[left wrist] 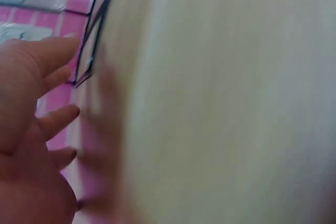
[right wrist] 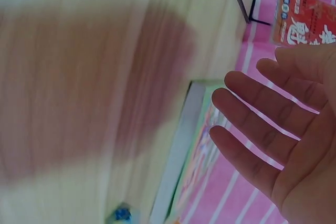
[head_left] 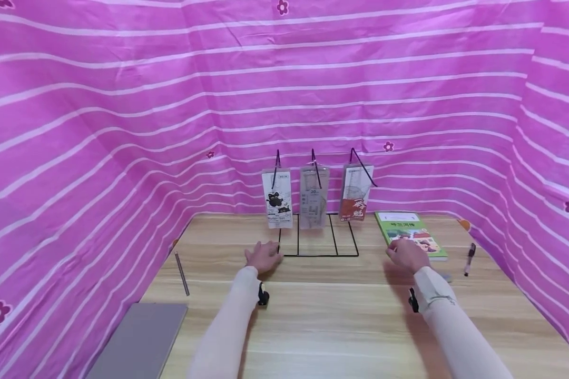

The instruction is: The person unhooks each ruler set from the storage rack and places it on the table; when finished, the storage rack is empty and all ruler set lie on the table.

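My left hand (head_left: 264, 257), fingers spread and holding nothing, is at the front left corner of a black wire rack (head_left: 320, 256). In the left wrist view its fingertips (left wrist: 71, 111) are close beside the rack's dark wire (left wrist: 100, 19). Three flat packs hang from the rack: a ruler set pack with a black cat (head_left: 277, 196), a greyish see-through pack (head_left: 314, 197) and a white and red pack (head_left: 354, 197). My right hand (head_left: 409, 256) hovers by the near edge of a green picture-cover book (head_left: 392, 225); its fingers (right wrist: 262, 124) are loosely extended with nothing in them.
A black and clear pen (head_left: 470, 259) lies right of the book. A small pale item (head_left: 447, 277) sits beside the right wrist. On the left are a thin grey stick (head_left: 182, 273) and a flat grey slab (head_left: 139, 337). Pink striped cloth (head_left: 360, 79) encloses the wooden table (head_left: 327, 321).
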A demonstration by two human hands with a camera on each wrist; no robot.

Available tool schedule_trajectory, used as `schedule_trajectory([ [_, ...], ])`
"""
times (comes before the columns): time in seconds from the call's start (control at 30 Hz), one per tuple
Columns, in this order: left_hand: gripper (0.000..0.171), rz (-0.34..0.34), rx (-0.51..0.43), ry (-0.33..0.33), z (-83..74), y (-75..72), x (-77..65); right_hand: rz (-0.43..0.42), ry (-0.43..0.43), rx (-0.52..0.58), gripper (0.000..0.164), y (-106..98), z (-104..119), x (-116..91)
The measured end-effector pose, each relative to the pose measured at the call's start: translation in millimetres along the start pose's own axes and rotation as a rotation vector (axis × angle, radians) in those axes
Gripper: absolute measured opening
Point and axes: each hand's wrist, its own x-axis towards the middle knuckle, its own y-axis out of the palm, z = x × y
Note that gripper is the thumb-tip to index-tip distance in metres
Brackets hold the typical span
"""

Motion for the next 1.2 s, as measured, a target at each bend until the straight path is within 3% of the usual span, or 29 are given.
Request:
schedule_trajectory([
  [0.13,0.054,-0.001,0.049,-0.021,-1.7,15.2,6.7,0.032,0.011,0.053,0.026,5.0,1.1,-0.6],
  [0.23,0.049,-0.029,0.042,-0.050,-5.4,16.6,7.9,0.060,0.033,0.097,0.029,6.5,3.9,0.7],
  [0.37,0.047,-0.017,0.081,-0.065,-10.3,14.9,7.3,0.044,0.048,0.128,0.032,7.3,4.9,5.0],
  [0.7,0.049,-0.039,0.095,-0.077,-8.4,16.4,8.8,-0.151,0.022,0.287,0.030,-4.3,16.9,25.4],
  [0.93,0.049,-0.060,0.107,-0.079,-10.9,16.4,6.5,-0.321,-0.034,0.412,0.031,-14.9,23.4,52.8],
  [1.2,0.050,-0.078,0.095,-0.068,-10.5,18.9,3.4,-0.368,-0.040,0.701,0.044,-27.7,34.2,79.2],
])
